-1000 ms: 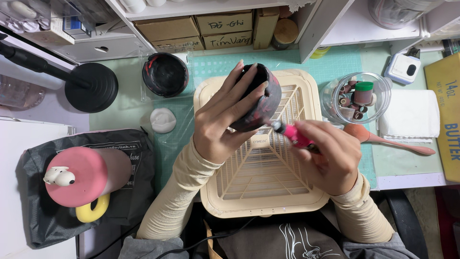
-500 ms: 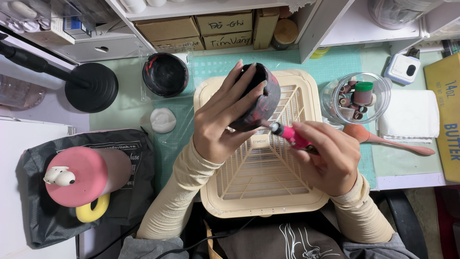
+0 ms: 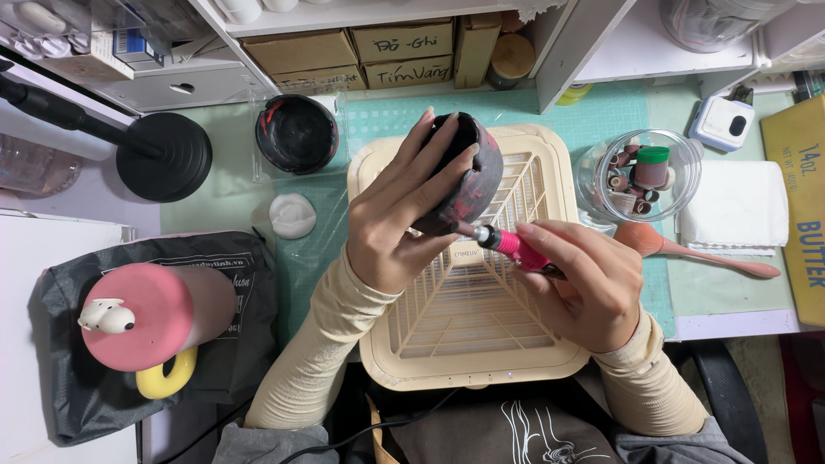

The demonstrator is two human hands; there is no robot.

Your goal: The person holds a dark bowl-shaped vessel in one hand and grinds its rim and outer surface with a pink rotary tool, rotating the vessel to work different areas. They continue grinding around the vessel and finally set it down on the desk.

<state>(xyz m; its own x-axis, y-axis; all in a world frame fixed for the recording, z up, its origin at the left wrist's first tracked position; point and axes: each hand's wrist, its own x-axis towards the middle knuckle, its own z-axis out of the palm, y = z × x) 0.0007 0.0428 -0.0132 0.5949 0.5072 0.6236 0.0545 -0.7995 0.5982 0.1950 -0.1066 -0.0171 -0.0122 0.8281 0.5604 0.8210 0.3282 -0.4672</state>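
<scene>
Almost nothing had shifted since the earlier frames: the left hand (image 3: 395, 228) had kept the dark cup (image 3: 464, 176) tilted over the cream grid tray (image 3: 468, 344), and the pink rotary tool (image 3: 514, 247) had stayed pressed to the cup's lower edge with only a slight change of angle.

The left hand was wrapped around the cup, thumb low and fingers spread over the dark rim, holding it in the air above the tray's slats. The right hand (image 3: 584, 288) was closed in a pen grip on the tool, whose tip touched the cup's red-streaked side just beside the left thumb.

The risks lay in that closeness. If the tip skated off the curved wall, it would likely meet the left thumb, which sat right next to the point of contact. Too much pressure in one spot could gouge the surface. The cup was held by one hand only, so a jolt might twist it loose onto the tray. The glass jar (image 3: 638, 176) of small bits stood near the right elbow's sweep on the table (image 3: 601, 107).
</scene>
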